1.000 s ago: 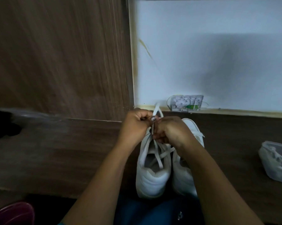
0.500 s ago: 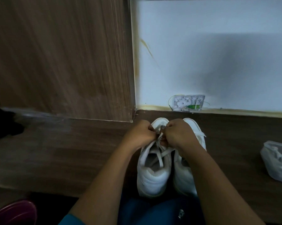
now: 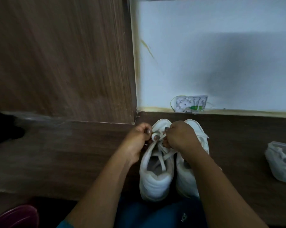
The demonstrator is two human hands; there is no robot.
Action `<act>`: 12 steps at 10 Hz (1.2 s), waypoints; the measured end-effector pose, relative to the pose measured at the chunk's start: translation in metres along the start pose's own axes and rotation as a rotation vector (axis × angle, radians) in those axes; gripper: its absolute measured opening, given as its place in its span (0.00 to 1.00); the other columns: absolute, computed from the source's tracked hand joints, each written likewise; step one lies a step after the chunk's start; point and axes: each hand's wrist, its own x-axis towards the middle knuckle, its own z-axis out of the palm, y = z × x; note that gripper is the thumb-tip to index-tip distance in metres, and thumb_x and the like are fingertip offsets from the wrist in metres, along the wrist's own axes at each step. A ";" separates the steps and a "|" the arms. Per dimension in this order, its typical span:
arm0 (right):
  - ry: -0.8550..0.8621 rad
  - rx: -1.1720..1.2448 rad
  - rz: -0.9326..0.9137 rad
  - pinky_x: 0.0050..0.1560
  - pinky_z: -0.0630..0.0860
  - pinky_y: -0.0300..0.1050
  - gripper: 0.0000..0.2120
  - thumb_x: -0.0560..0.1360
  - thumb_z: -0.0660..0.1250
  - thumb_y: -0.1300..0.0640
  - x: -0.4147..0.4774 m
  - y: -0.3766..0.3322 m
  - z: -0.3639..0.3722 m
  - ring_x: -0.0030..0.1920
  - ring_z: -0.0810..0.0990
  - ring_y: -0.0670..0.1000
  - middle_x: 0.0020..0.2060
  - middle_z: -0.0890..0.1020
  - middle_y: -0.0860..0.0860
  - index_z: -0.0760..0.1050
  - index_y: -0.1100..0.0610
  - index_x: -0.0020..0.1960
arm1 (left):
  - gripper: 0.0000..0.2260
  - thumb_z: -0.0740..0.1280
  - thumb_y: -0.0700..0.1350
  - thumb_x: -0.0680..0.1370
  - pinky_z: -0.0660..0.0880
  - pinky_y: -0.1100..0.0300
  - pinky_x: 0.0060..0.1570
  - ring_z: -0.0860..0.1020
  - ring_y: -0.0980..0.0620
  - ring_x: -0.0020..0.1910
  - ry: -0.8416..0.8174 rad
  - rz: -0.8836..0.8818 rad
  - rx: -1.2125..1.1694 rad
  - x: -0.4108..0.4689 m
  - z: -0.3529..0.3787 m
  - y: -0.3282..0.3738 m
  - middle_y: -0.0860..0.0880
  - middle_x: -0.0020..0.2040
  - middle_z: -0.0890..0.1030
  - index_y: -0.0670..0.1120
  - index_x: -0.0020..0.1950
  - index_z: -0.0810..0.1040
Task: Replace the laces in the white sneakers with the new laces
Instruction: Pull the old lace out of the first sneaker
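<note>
Two white sneakers stand side by side on the dark wooden surface, heels toward me: the left sneaker (image 3: pixel 155 181) and the right sneaker (image 3: pixel 195 129), which my right forearm largely covers. A white lace (image 3: pixel 162 159) crosses over the left sneaker's opening. My left hand (image 3: pixel 137 139) and my right hand (image 3: pixel 180 137) meet over the front of the left sneaker, each pinching the lace with curled fingers. The lace ends are hidden inside my fingers.
A clear plastic bag (image 3: pixel 282 163) with white laces lies at the right edge. A small white box with wires (image 3: pixel 190 104) sits against the pale wall. A wooden panel (image 3: pixel 61 60) rises at the left. A dark object (image 3: pixel 2 127) and a maroon thing (image 3: pixel 15 217) lie left.
Both hands have come down from a raised pull toward the sneaker's front. The lace that stretched upward is now drawn low over the eyelets.
</note>
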 end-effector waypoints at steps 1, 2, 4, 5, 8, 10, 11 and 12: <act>-0.003 -0.022 -0.015 0.51 0.79 0.59 0.11 0.76 0.60 0.60 0.000 0.000 0.002 0.49 0.82 0.64 0.46 0.82 0.65 0.71 0.57 0.35 | 0.13 0.58 0.28 0.75 0.69 0.64 0.31 0.72 0.56 0.28 -0.045 0.032 -0.279 -0.003 0.004 0.005 0.52 0.27 0.76 0.46 0.40 0.71; 0.003 -0.007 -0.007 0.51 0.79 0.59 0.10 0.76 0.59 0.60 -0.001 0.001 0.001 0.49 0.81 0.64 0.46 0.82 0.65 0.70 0.58 0.35 | 0.13 0.60 0.27 0.70 0.73 0.63 0.32 0.76 0.53 0.29 -0.043 0.040 -0.535 -0.006 0.004 0.009 0.46 0.33 0.79 0.44 0.44 0.73; 0.005 0.010 0.005 0.51 0.79 0.59 0.11 0.76 0.59 0.60 -0.001 0.000 0.003 0.50 0.81 0.65 0.47 0.81 0.65 0.70 0.57 0.35 | 0.18 0.62 0.32 0.73 0.71 0.62 0.33 0.72 0.58 0.28 0.020 0.148 -0.457 -0.004 -0.009 0.023 0.43 0.55 0.77 0.49 0.58 0.74; 0.020 0.027 0.002 0.51 0.79 0.60 0.10 0.76 0.59 0.61 0.000 0.001 0.002 0.50 0.81 0.66 0.47 0.81 0.66 0.69 0.56 0.35 | 0.10 0.67 0.37 0.75 0.72 0.70 0.35 0.75 0.59 0.39 0.209 0.067 0.230 -0.003 -0.008 0.014 0.48 0.51 0.80 0.48 0.54 0.79; 0.217 0.193 -0.199 0.48 0.77 0.63 0.10 0.73 0.54 0.49 -0.006 -0.011 0.004 0.44 0.80 0.64 0.40 0.80 0.61 0.69 0.53 0.38 | 0.14 0.68 0.49 0.66 0.76 0.54 0.46 0.79 0.50 0.45 0.041 0.334 0.992 -0.019 0.000 0.023 0.49 0.45 0.79 0.57 0.51 0.78; 0.262 0.686 -0.331 0.39 0.78 0.47 0.12 0.82 0.55 0.61 -0.016 -0.023 -0.003 0.28 0.80 0.47 0.34 0.79 0.54 0.68 0.57 0.40 | 0.16 0.70 0.43 0.73 0.70 0.57 0.38 0.75 0.51 0.38 0.091 0.528 0.890 -0.011 -0.003 0.017 0.51 0.37 0.72 0.57 0.30 0.71; 0.284 0.539 -0.293 0.40 0.77 0.47 0.04 0.74 0.65 0.59 -0.011 -0.019 -0.004 0.36 0.81 0.52 0.36 0.81 0.54 0.74 0.59 0.42 | 0.19 0.69 0.38 0.73 0.65 0.60 0.31 0.69 0.59 0.29 0.147 0.532 0.729 -0.006 -0.003 0.013 0.55 0.26 0.70 0.52 0.26 0.68; 0.111 0.069 -0.266 0.40 0.73 0.42 0.06 0.67 0.69 0.57 -0.011 -0.013 -0.006 0.40 0.79 0.50 0.37 0.82 0.50 0.79 0.56 0.44 | 0.17 0.68 0.33 0.73 0.63 0.63 0.29 0.66 0.62 0.27 0.195 0.537 0.557 -0.003 0.000 0.017 0.54 0.24 0.72 0.47 0.27 0.72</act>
